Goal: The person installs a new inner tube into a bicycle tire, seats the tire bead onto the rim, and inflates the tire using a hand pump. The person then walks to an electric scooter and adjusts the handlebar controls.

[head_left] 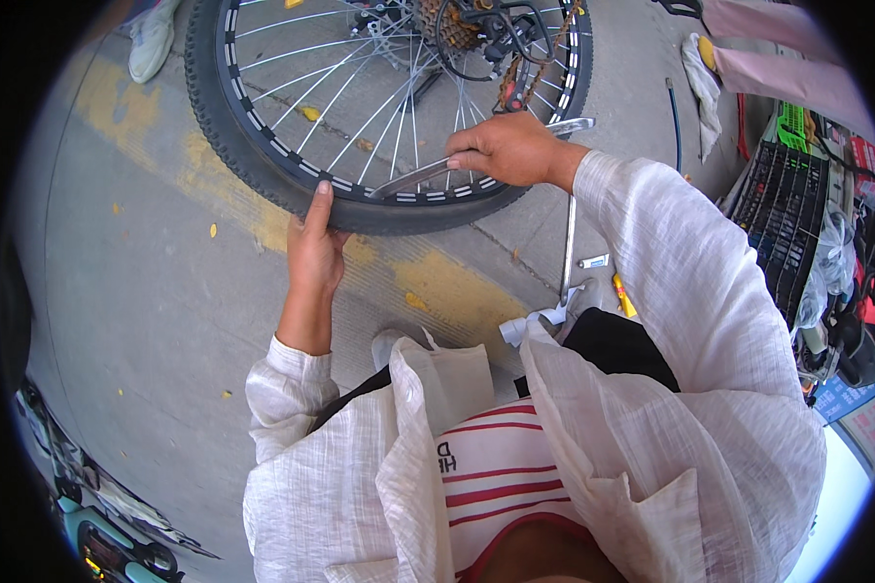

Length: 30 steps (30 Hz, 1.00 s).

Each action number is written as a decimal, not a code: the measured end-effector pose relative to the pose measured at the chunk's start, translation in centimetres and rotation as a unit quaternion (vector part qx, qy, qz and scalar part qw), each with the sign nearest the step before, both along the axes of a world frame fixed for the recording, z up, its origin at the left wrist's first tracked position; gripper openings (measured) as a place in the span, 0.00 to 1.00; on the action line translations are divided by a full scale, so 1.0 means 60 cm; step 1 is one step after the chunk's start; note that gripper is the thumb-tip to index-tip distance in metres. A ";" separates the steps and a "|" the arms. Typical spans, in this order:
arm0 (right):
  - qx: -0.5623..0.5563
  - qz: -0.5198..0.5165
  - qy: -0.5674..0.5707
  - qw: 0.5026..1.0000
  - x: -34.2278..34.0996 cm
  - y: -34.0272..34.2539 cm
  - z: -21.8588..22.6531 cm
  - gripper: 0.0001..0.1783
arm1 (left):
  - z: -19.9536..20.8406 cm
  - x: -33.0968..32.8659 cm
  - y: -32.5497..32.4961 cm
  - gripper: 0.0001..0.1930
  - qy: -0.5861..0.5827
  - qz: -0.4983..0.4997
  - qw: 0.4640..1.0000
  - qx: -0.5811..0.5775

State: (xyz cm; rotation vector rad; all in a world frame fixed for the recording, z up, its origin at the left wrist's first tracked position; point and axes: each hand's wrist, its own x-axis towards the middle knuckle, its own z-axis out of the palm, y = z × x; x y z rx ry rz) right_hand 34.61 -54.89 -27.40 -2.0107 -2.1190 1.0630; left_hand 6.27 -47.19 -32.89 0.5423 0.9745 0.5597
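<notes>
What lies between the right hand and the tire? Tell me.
In the head view, a silver lever reaches from the right hand to the wheel's rim, which borders the tire.

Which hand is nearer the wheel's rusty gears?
Right. The right hand is below the gears in view; the left hand is farther away, lower left, on the tire.

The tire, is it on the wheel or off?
On, at least mostly: the tire goes around the rim along all that shows. Whether its edge is loose by the lever, I cannot tell.
</notes>
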 end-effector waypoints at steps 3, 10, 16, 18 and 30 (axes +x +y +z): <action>-0.009 -0.004 0.006 1.000 -0.003 -0.001 -0.015 0.15 | 0.003 0.004 0.000 0.16 0.009 -0.004 1.000 0.009; -0.054 0.005 0.020 0.998 -0.020 0.018 -0.011 0.19 | -0.019 -0.007 0.006 0.15 0.015 -0.027 1.000 0.004; -0.416 -0.093 0.197 0.883 -0.033 0.074 0.056 0.24 | -0.028 -0.013 0.018 0.14 -0.042 -0.026 0.999 -0.013; -0.525 -0.169 0.247 0.797 -0.047 0.077 0.065 0.25 | -0.040 -0.018 0.020 0.20 -0.054 -0.029 0.998 -0.017; -0.463 -0.419 0.283 0.728 -0.158 0.016 0.102 0.25 | -0.049 -0.019 0.020 0.20 -0.083 -0.009 0.996 -0.039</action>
